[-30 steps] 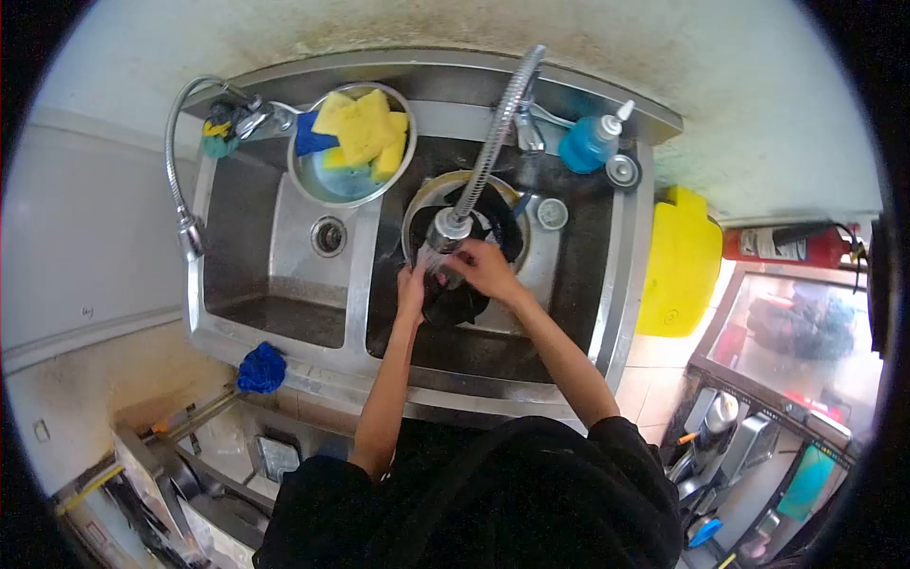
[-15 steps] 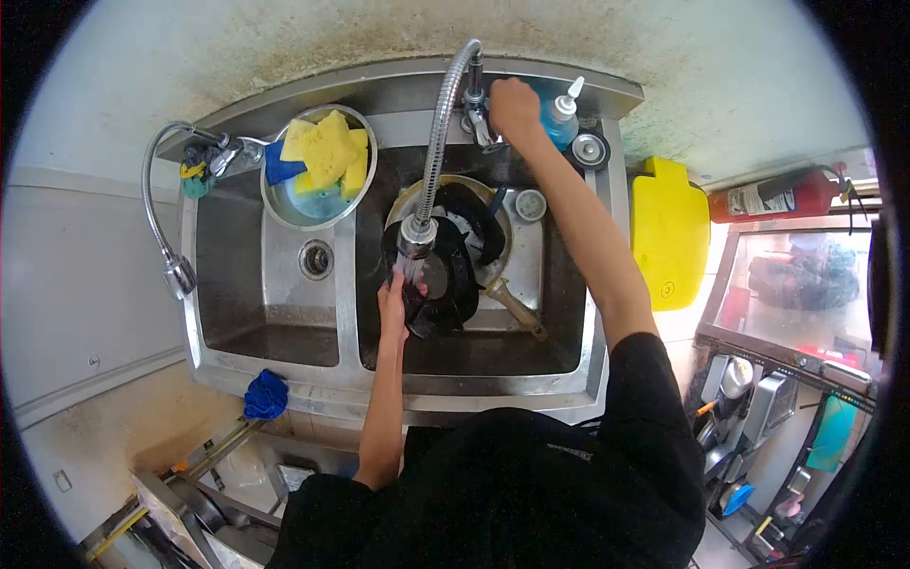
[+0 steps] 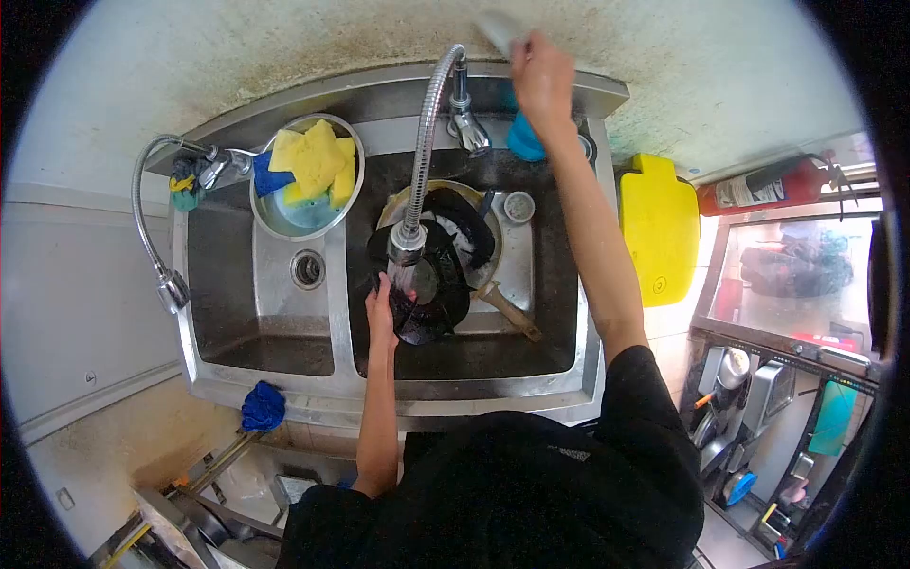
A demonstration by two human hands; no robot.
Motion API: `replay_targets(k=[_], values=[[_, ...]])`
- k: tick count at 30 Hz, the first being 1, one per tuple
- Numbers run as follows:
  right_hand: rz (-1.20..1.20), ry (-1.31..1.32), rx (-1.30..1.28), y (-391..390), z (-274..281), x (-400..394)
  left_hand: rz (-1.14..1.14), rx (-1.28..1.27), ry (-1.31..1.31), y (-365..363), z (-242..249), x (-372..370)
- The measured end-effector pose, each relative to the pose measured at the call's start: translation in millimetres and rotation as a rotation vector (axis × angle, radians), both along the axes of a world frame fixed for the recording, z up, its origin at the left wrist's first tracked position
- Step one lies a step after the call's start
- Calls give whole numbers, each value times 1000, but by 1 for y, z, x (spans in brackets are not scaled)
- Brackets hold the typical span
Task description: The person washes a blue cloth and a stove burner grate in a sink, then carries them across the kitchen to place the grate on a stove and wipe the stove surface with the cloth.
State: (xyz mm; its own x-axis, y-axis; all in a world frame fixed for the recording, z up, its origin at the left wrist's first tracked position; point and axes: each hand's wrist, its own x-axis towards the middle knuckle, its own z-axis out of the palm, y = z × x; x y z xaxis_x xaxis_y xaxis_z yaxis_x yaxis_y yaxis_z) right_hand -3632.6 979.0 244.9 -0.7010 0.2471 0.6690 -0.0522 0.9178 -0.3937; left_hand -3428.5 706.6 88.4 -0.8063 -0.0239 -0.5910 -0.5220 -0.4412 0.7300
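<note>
Under the faucet head [image 3: 407, 244], from which water runs, my left hand [image 3: 381, 318] is closed on the near left edge of a wet black round piece with projecting arms and a lighter centre [image 3: 446, 302]. The piece's exact kind is hard to make out. Behind it, a second black curved piece [image 3: 483, 237] lies in a pan with a long handle [image 3: 510, 313]. My right hand [image 3: 544, 83] is raised near the wall behind the sink, above a blue bottle [image 3: 523, 140]. Its fingers are closed around a pale grey thing [image 3: 499, 34], smeared by motion.
A metal bowl [image 3: 353, 204] with yellow sponges [image 3: 318, 163] and soapy water stands over the left basin. Beside the pan is a small round cup [image 3: 518, 207]. A second hose faucet [image 3: 172, 289] hangs at far left. A yellow lid [image 3: 662, 237] lies right of the sink.
My right hand has risen from beside the faucet base toward the wall, and a blurred grey thing now shows in it. My left hand stays on the black piece. The view has shifted slightly.
</note>
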Motion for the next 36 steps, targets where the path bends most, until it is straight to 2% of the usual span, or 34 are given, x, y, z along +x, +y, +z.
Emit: replay_targets(k=[1,3,4,6,8,9,10,11,12,13,14,16,18,19,21,22,24,26,27,28,30,32,34,35,36], values=[[3,-3,-3,-2,16,7,-7,6,-8,-1,1,1],[75,181,-373,-8,45,28,-11,6,-18,-1,2,0],[76,178,-378,-7,48,37,-10,-16,-8,0,3,-2],[24,423,-489,-5,46,60,1,-48,-14,0,3,-2],[74,211,-678,-15,39,107,-38,-8,-37,-4,4,-1],[24,-49,-639,-20,18,127,-30,-16,-51,-5,7,0],[-23,-303,-588,-26,-12,148,-36,23,-10,-4,12,0],[82,-441,-502,-40,-30,170,-44,64,28,-3,14,1],[165,-531,-499,-45,-81,190,-118,57,84,-6,13,2],[170,-889,-479,-55,-99,205,-121,57,73,-4,14,4],[174,-979,-579,-60,-142,213,-116,35,87,-1,18,4],[75,-967,-552,-81,-149,214,-125,7,88,6,10,8],[-10,-962,-558,-98,-151,203,9,-331,146,11,-11,17],[-80,-947,-549,-102,-149,199,-7,-334,140,13,-1,19],[-90,-945,-575,-106,-143,193,-179,-339,114,16,21,18],[-84,-940,-591,-106,-139,191,-186,-341,117,19,27,17],[-80,-884,-645,-104,-130,198,-59,-481,83,25,34,19],[-72,-827,-695,-101,-133,203,1,-505,139,26,33,18],[-19,-884,-635,-100,-143,206,63,-525,193,27,33,18],[33,-941,-572,-99,-150,208,62,-524,193,27,35,19],[21,-946,-573,-105,-165,200,-50,-312,270,23,39,17],[13,-961,-580,-110,-181,200,-48,-360,261,19,38,14],[130,-728,-412,-109,-190,201,-44,-405,254,13,33,9],[132,-728,-412,-106,-195,197,-96,-397,273,7,28,6],[129,-947,-944,-104,-194,192,-148,-393,286,3,26,5]])
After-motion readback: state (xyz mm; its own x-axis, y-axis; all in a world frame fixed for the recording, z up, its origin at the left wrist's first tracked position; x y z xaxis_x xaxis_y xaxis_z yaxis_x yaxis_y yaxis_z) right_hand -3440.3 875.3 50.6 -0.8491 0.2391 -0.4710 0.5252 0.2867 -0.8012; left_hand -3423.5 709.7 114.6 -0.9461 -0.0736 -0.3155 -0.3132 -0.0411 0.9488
